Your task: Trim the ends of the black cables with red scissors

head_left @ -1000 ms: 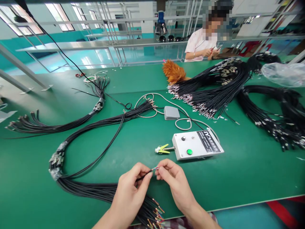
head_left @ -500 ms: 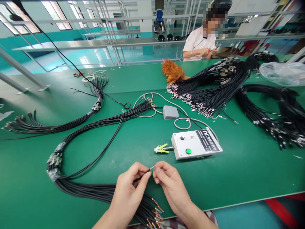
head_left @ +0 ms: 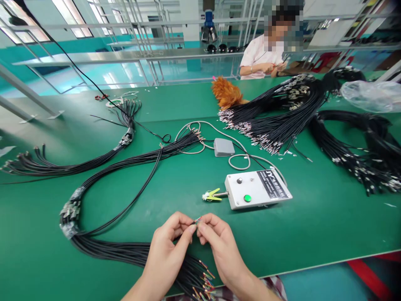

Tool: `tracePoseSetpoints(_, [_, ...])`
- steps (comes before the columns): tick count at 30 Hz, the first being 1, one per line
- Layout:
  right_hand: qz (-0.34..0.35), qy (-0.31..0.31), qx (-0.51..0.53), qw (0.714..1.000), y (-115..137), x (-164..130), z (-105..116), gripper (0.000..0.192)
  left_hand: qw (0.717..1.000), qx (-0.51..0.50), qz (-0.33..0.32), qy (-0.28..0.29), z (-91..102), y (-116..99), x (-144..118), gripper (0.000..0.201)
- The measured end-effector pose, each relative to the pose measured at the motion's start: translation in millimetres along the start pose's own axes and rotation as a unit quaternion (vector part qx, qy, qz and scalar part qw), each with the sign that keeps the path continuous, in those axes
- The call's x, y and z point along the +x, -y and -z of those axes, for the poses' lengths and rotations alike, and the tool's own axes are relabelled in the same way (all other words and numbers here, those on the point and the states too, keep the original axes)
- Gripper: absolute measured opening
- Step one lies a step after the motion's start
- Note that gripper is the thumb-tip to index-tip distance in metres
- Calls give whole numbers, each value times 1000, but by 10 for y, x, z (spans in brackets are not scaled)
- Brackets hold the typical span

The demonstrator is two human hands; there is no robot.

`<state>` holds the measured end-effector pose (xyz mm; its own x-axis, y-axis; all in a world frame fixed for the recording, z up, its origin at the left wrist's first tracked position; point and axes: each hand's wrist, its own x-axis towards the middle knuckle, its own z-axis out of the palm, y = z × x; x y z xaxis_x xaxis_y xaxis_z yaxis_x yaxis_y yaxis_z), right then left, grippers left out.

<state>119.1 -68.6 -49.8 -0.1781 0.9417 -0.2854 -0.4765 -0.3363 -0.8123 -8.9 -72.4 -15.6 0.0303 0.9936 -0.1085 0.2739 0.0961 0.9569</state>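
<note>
My left hand (head_left: 167, 251) is closed around a black cable, close to its stripped end. Fine coloured wires (head_left: 197, 219) stick out there between my two hands. The fingertips of my right hand (head_left: 224, 246) pinch at these wires, touching or nearly touching my left fingers. Under my left wrist runs a bundle of black cables (head_left: 109, 249), its bare coloured ends (head_left: 205, 282) fanned out below my hands. Just beyond my hands lies a white control box (head_left: 234, 194) with a green button and a knob; a yellow clip (head_left: 214, 195) sits on its shaft.
A grey pedal (head_left: 224, 147) and looped cord lie behind the box. More black cable bundles (head_left: 272, 121) cover the right side, beside an orange-brown duster (head_left: 227, 93) and clear plastic bag (head_left: 371, 96). Another bundle (head_left: 75, 168) lies left. Across the table a person (head_left: 258, 56) handles something.
My right hand has shifted slightly left, closer to my left hand, and its fingers have closed in on the wire ends. The cable bundles and box lie as before.
</note>
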Motion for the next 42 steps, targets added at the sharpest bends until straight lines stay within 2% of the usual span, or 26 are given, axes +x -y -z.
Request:
tracePoseSetpoints(9, [33, 6, -31, 999, 48, -7, 101, 27, 999, 24, -32, -14, -4, -11, 17, 14])
tracePoseSetpoints(15, [17, -15, -36, 999, 67, 15, 36, 29, 998, 28, -45, -14, -6, 8, 6, 16])
tracePoseSetpoints(21, [-52, -5, -4, 999, 129, 40, 18, 26, 1000, -9, -19, -10, -21, 74, -19, 13])
tracePoseSetpoints(25, [-181, 34, 90, 979, 172, 54, 56, 26, 1000, -13, -20, 1, -25, 86, -26, 11])
tracePoseSetpoints(27, [-204, 45, 111, 972, 158, 53, 78, 25, 999, -15, -11, 29, -22, 71, -18, 9])
tracePoseSetpoints(30, [-161, 51, 81, 982, 120, 46, 100, 22, 998, -6, -21, 67, -22, 37, 20, 18])
tracePoseSetpoints(34, [-116, 50, 26, 992, 133, 34, 109, 24, 996, -25, -44, 69, -34, 7, 97, 12])
tracePoseSetpoints(39, [-61, 52, -78, 994, 208, 36, 111, 32, 993, -104, 10, 47, -68, 19, 133, 18])
tracePoseSetpoints(42, [-30, 58, -134, 989, 220, 51, 129, 31, 989, -133, 55, 40, -104, 46, 108, 21])
